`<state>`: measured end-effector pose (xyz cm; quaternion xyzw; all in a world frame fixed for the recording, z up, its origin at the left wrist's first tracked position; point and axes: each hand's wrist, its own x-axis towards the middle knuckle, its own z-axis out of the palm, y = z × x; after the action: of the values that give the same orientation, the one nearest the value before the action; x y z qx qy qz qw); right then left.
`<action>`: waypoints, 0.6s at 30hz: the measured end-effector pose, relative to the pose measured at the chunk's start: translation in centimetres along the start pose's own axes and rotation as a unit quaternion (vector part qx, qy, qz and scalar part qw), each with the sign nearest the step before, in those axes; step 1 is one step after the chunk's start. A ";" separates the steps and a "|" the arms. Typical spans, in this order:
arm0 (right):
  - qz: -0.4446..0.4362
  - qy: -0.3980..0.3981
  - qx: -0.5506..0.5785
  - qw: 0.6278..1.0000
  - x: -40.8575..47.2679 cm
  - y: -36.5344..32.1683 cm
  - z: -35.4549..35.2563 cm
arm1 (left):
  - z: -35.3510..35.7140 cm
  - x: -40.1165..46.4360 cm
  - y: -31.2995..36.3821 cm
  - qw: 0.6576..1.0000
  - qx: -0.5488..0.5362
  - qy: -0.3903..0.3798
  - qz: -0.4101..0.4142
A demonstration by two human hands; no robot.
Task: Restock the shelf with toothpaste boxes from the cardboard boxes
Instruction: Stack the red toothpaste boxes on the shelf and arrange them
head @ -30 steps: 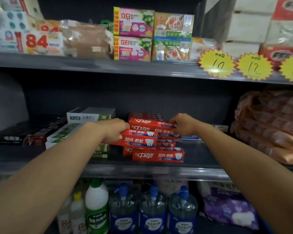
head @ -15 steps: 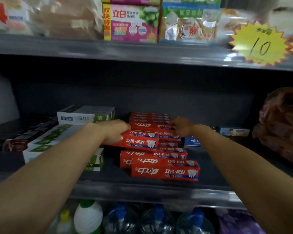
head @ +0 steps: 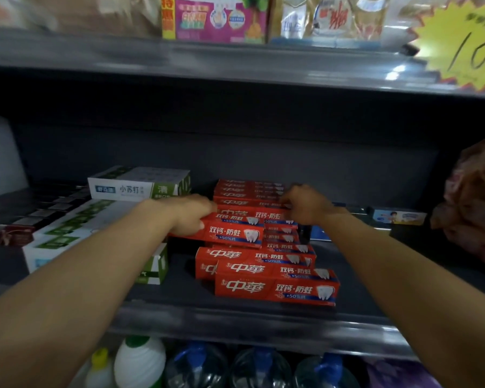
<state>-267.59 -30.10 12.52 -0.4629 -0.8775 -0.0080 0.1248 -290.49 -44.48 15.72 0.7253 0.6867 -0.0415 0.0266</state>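
1. Head view: both bare arms reach into the middle shelf (head: 235,323), a dark grey shelf with a metal front lip.
2. Left hand (head: 189,215) grips the left end of a red toothpaste box (head: 233,232), fingers curled round it, thumb on the front face. The box is held level at the front of the red stack, above the shelf floor.
3. Right hand (head: 305,204) sits on the right end of the upper red boxes (head: 247,191) in the stack, fingers curled down onto them; looks like a pinch on the top front box, exact grip blurred, cannot tell which box for sure.
4. The red stack stands mid-shelf, several layers high, stepped toward the back.
5. Two more red boxes lie flat in front of the stack: front box (head: 276,287) near the shelf lip, second box (head: 252,259) just behind and touching it, partly covered.
6. Left of the stack: white-green toothpaste boxes (head: 140,186), one row high at the back, more low under the left forearm.
7. Far left: dark boxes (head: 25,217) in a flat row.
8. Right of the stack: small blue-white box (head: 398,217) near the back; wrapped reddish packs (head: 473,203) at the right edge.
9. Upper shelf: pink box (head: 216,19), yellow starburst price tag (head: 465,43) reading 10.
10. Lower shelf: white bottle with green cap (head: 139,362), clear bottles with blue caps (head: 261,368).
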 end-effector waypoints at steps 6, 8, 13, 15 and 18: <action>0.016 0.017 -0.024 0.999 0.7 -0.2 0.4 | 0.4 0.7 -0.3 1.000 -0.007 -0.002 -0.006; 0.019 0.021 -0.031 0.999 0.8 -0.3 0.3 | 0.4 0.8 -0.1 1.000 -0.004 0.001 -0.009; 0.016 0.028 -0.056 0.998 0.2 -0.6 -0.2 | 0.4 0.8 0.1 1.000 -0.006 0.006 -0.003; 0.018 0.028 -0.072 0.997 -0.2 -0.6 -0.6 | 0.3 0.7 0.3 1.000 -0.009 0.008 -0.002; 0.028 0.027 -0.089 0.995 -1.4 -0.3 -1.5 | 0.1 0.4 0.8 1.000 -0.010 0.012 -0.003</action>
<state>-266.76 -31.67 13.70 -0.4960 -0.8564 -0.0950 0.1072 -289.67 -44.08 15.61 0.7230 0.6899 -0.0259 0.0255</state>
